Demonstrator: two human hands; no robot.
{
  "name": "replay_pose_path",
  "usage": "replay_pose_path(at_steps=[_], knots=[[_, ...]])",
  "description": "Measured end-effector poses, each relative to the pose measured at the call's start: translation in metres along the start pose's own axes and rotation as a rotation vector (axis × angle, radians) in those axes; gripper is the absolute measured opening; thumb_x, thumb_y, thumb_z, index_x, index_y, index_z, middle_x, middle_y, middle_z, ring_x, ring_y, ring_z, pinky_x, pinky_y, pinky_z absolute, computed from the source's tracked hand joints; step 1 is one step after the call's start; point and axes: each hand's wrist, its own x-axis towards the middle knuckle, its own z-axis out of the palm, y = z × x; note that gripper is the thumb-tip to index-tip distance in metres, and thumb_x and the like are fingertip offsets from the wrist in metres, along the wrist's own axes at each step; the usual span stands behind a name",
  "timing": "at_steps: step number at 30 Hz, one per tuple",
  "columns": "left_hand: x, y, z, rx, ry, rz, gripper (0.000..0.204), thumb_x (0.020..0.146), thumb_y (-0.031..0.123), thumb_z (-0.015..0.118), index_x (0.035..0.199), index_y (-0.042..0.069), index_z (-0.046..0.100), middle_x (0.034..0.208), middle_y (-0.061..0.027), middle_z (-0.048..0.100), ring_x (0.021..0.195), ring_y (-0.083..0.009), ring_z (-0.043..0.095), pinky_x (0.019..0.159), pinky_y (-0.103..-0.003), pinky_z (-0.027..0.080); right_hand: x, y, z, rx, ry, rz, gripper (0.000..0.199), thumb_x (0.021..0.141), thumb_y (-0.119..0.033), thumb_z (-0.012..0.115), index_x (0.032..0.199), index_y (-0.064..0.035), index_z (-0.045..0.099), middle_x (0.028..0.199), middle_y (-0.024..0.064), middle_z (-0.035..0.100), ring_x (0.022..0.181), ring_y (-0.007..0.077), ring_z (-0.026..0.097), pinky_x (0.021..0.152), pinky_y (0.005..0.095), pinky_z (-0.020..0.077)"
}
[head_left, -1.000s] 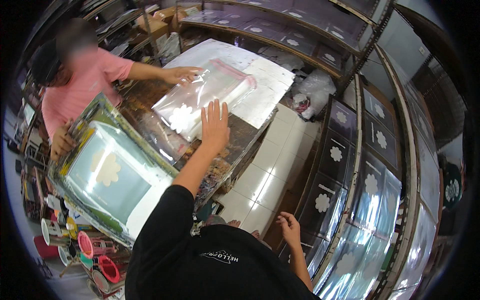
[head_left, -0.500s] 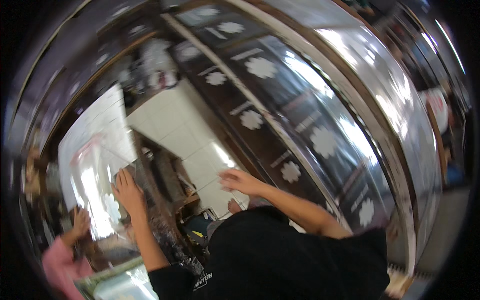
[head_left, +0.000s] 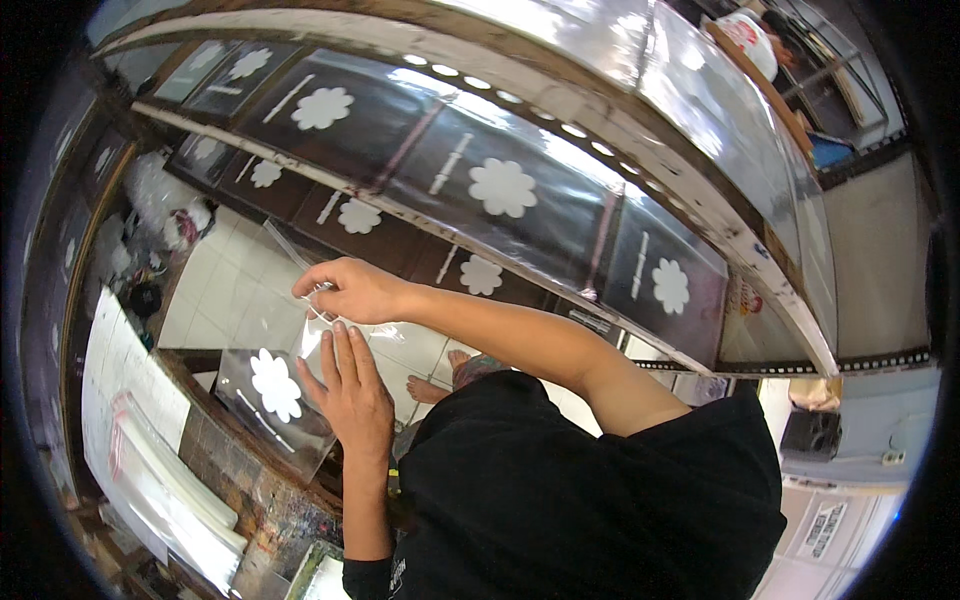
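A clear plastic sheet (head_left: 232,375) with a white flower shape and a thin white strip hangs out over the edge of the worktable, in front of my body. My right hand (head_left: 355,290) pinches the sheet's far edge between thumb and fingers, and the plastic creases there. Just nearer, my left hand (head_left: 358,400) lies against the sheet with its fingers stretched out and thumb spread. The sheet's exact outline is hard to make out against the floor.
On the worktable (head_left: 205,440) at left lie a white board (head_left: 140,370) and a stack of clear plastic sheets (head_left: 175,480). A tiered rack (head_left: 440,235) runs across the back and right, bearing dark sheets with white flower prints. Tiled floor (head_left: 215,270) shows between them.
The view has turned to the right. My left hand has left the tabletop, bringing the printed sheet over its edge. My right hand, empty before, now grips that sheet. A co-worker's pink sleeve is gone from view.
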Motion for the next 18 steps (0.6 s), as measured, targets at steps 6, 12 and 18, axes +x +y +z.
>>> replay_pose_path(at_steps=[6, 12, 18], knots=[[0.008, 0.065, -0.011, -0.330, 0.014, 0.276, 0.058, 0.087, 0.033, 0.069, 0.134, 0.003, 0.055, 0.145, -0.0246, 0.048, 0.137, -0.0421, 0.041, 0.115, -0.067, 0.018, -0.114, 0.002, -0.089, 0.087, 0.304, -0.053, 0.031, 0.093, -0.003, 0.051, 0.121, -0.0001, 0.062, 0.122, 0.0136, 0.065, 0.100, 0.0225, 0.069, 0.089, 0.0354, 0.0551], [-0.011, 0.096, 0.001, -0.530, 0.141, 0.244, 0.053, 0.087, 0.028, 0.068, 0.132, 0.002, 0.057, 0.146, -0.0230, 0.046, 0.136, -0.0434, 0.041, 0.114, -0.065, 0.022, -0.316, 0.001, -0.196, -0.184, 0.738, 0.265, 0.034, 0.099, -0.003, 0.050, 0.132, -0.0028, 0.051, 0.131, 0.0135, 0.060, 0.112, 0.0264, 0.066, 0.095, 0.0377, 0.0550], [-0.024, 0.116, 0.053, -0.607, 0.015, 0.142, 0.044, 0.086, 0.010, 0.066, 0.128, -0.001, 0.057, 0.142, -0.0231, 0.047, 0.133, -0.0446, 0.042, 0.112, -0.060, 0.031, -0.533, 0.059, -0.227, 0.542, 1.241, -0.080, 0.035, 0.095, -0.003, 0.057, 0.129, -0.0006, 0.051, 0.124, 0.0169, 0.062, 0.112, 0.0293, 0.064, 0.098, 0.0403, 0.0560]])
